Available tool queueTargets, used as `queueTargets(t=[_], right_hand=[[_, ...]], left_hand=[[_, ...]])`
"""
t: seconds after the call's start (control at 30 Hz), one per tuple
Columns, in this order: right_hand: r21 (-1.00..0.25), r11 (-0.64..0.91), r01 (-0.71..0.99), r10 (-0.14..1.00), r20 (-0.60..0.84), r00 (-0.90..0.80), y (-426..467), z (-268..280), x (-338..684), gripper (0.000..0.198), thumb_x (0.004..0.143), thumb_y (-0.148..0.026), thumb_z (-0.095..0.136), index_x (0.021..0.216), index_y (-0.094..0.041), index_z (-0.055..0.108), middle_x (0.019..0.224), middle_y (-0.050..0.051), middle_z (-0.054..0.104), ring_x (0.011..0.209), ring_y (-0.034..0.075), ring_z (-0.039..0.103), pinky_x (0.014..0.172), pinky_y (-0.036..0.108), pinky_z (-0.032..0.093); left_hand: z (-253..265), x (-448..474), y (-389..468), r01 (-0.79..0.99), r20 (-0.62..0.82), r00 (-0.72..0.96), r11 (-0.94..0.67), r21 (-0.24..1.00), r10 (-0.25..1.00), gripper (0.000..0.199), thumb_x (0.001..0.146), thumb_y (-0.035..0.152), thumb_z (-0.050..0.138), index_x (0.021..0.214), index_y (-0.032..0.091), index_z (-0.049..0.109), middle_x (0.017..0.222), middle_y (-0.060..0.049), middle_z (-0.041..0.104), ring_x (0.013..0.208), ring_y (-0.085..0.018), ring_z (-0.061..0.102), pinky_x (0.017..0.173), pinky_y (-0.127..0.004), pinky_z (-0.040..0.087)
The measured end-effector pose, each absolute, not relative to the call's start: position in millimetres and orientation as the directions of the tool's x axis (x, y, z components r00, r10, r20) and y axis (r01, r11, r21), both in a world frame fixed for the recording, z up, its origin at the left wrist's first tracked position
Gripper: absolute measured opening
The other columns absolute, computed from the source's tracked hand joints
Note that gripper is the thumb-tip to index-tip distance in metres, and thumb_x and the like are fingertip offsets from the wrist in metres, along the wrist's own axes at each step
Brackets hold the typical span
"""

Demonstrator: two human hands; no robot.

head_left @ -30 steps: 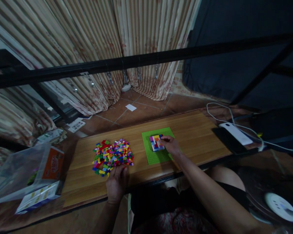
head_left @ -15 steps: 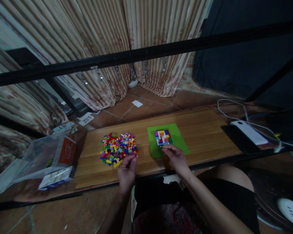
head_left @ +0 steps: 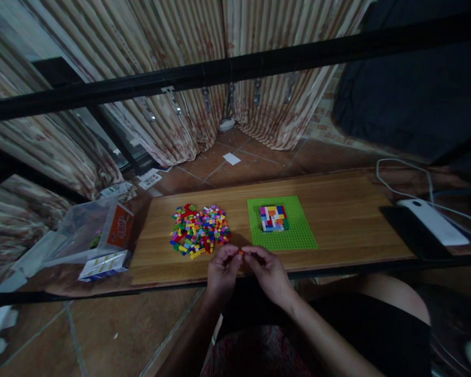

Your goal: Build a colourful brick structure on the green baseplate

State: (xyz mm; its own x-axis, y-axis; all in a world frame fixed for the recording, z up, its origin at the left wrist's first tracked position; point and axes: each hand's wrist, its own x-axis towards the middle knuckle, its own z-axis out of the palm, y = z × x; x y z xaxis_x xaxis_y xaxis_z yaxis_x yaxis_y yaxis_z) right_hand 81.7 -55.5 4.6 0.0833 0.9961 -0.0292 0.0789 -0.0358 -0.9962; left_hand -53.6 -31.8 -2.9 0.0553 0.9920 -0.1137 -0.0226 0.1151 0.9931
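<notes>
A small orange toy brick (head_left: 240,252) shows between my two hands, just over the front part of the wooden board. My left hand (head_left: 223,269) pinches it from the left with thumb and finger. From the other side, the closed fingertips of my right hand (head_left: 270,271) meet at the same brick. Behind my right hand lies a green baseplate (head_left: 300,230), bearing a square multicoloured brick build (head_left: 273,218). A spread pile of loose bricks (head_left: 200,228) in many colours lies on the board, behind and to the left of my left hand.
Left of the wooden board (head_left: 157,267) stand a clear plastic bin (head_left: 82,230) with an orange label and a small white-and-blue box (head_left: 104,265). At the right end are a dark flat panel (head_left: 412,230), a white device (head_left: 434,222) and a cable (head_left: 406,161). A black rail (head_left: 235,70) crosses behind.
My right hand has left the brick build and come left and nearer to me. My left hand has moved right, away from the pile, and the hands now meet at the orange brick.
</notes>
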Motion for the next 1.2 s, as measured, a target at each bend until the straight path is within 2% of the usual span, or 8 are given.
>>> queueTargets(t=[0.13, 0.27, 0.6, 0.8, 0.9, 1.03, 1.1, 1.2], right_hand=[[-0.988, -0.020, 0.153, 1.000, -0.017, 0.015, -58, 1, 89, 0.026, 0.089, -0.038, 0.052, 0.103, -0.026, 0.071, 0.098, 0.004, 0.069, 0.095, 0.020, 0.063, 0.085, 0.034, 0.049], [-0.996, -0.036, 0.076, 0.995, -0.043, -0.090, -58, 0, 95, 0.029, 0.090, -0.043, 0.050, 0.102, -0.027, 0.072, 0.091, 0.003, 0.066, 0.088, 0.018, 0.063, 0.080, 0.033, 0.051], [-0.985, -0.081, -0.150, 0.988, -0.060, -0.142, -64, 5, 108, 0.021, 0.088, -0.040, 0.057, 0.092, -0.023, 0.069, 0.081, 0.001, 0.062, 0.074, 0.015, 0.061, 0.072, 0.030, 0.050], [-0.996, -0.083, 0.017, 0.994, -0.084, -0.067, -63, -1, 113, 0.022, 0.087, -0.040, 0.058, 0.092, -0.022, 0.068, 0.089, 0.003, 0.063, 0.085, 0.017, 0.061, 0.078, 0.030, 0.048], [-0.985, -0.057, 0.165, 0.996, -0.067, -0.056, -60, -2, 108, 0.023, 0.089, -0.038, 0.054, 0.098, -0.022, 0.067, 0.095, 0.004, 0.065, 0.091, 0.018, 0.061, 0.083, 0.032, 0.046], [-0.936, -0.023, 0.351, 0.996, -0.052, -0.071, -54, -6, 94, 0.023, 0.090, -0.033, 0.050, 0.102, -0.022, 0.066, 0.098, 0.005, 0.066, 0.094, 0.019, 0.061, 0.084, 0.032, 0.045], [-0.901, 0.013, 0.434, 0.996, -0.025, -0.081, -48, -10, 87, 0.022, 0.090, -0.029, 0.049, 0.102, -0.021, 0.065, 0.098, 0.005, 0.066, 0.093, 0.019, 0.062, 0.083, 0.032, 0.046], [-0.824, 0.071, 0.562, 0.996, 0.024, -0.090, -34, -17, 76, 0.020, 0.089, -0.025, 0.049, 0.100, -0.021, 0.065, 0.097, 0.005, 0.066, 0.090, 0.020, 0.062, 0.081, 0.033, 0.046]], left_hand=[[-4, -56, -32, -0.038, -0.212, 0.200, 0.224, 0.974, 0.957, 0.031, 0.071, 0.036, 0.071, 0.091, 0.019, 0.052, 0.078, 0.000, 0.066, 0.065, -0.012, 0.061, 0.062, -0.025, 0.051], [1, -57, -32, -0.100, -0.314, 0.343, 0.366, 0.925, 0.885, 0.040, 0.067, 0.035, 0.075, 0.093, 0.020, 0.049, 0.074, 0.002, 0.065, 0.055, -0.009, 0.056, 0.055, -0.022, 0.045], [1, -39, -36, -0.291, -0.424, 0.355, 0.530, 0.797, 0.833, 0.051, 0.060, 0.034, 0.081, 0.101, 0.018, 0.055, 0.068, 0.003, 0.062, 0.055, -0.009, 0.055, 0.054, -0.022, 0.042], [0, -31, -33, -0.290, -0.438, 0.358, 0.544, 0.787, 0.824, 0.044, 0.061, 0.032, 0.078, 0.097, 0.017, 0.058, 0.068, 0.003, 0.061, 0.055, -0.008, 0.054, 0.056, -0.023, 0.042], [-4, -38, -31, -0.190, -0.425, 0.296, 0.488, 0.852, 0.856, 0.032, 0.066, 0.029, 0.072, 0.092, 0.017, 0.059, 0.068, 0.003, 0.061, 0.058, -0.009, 0.054, 0.058, -0.023, 0.044], [-10, -64, -29, 0.203, -0.253, 0.136, 0.223, 0.954, 0.958, 0.009, 0.074, 0.022, 0.060, 0.081, 0.017, 0.062, 0.072, 0.001, 0.062, 0.065, -0.010, 0.056, 0.063, -0.022, 0.044], [-13, -81, -29, 0.402, -0.128, 0.078, 0.086, 0.912, 0.989, 0.009, 0.078, 0.022, 0.056, 0.080, 0.018, 0.063, 0.073, 0.000, 0.063, 0.068, -0.011, 0.058, 0.065, -0.022, 0.045], [-17, -100, -28, 0.567, 0.008, 0.039, -0.029, 0.823, 0.999, 0.011, 0.082, 0.022, 0.053, 0.084, 0.019, 0.063, 0.076, -0.001, 0.065, 0.070, -0.012, 0.061, 0.068, -0.023, 0.046]])
